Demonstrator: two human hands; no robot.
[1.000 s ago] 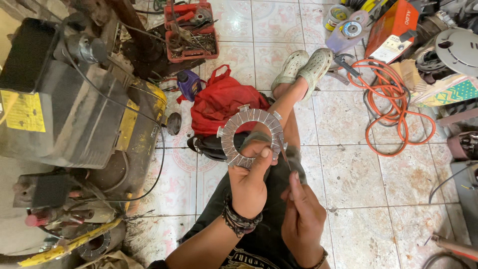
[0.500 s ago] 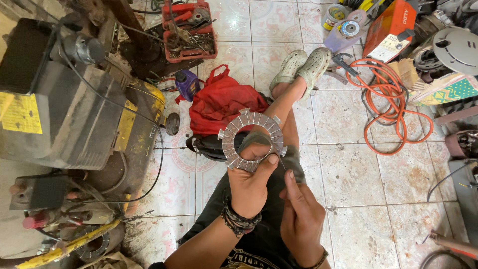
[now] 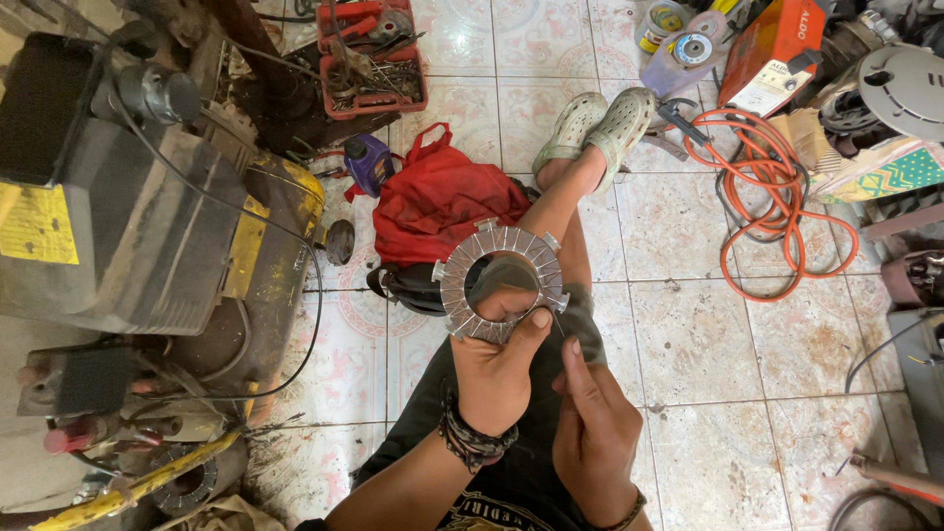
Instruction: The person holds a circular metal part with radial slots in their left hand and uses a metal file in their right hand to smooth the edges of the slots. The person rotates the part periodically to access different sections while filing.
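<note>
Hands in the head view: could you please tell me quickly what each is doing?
Left hand: closed on the grey notched metal ring.
Right hand: pinching a thin wire-like tool.

A repair workshop: a grimy machine (image 3: 147, 216), a red tray of tools (image 3: 369, 59), grinding discs (image 3: 700, 49) and a coiled orange hose (image 3: 777, 216) crowd the tiled floor (image 3: 708, 344).

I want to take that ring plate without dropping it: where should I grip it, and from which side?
Probably the flat band of the ring plate at its far, upper arc, coming from above. The left hand already pinches the lower arc, thumb over the face, and the open centre lets a finger hook through. The tabs round the rim look awkward to pinch.
</note>
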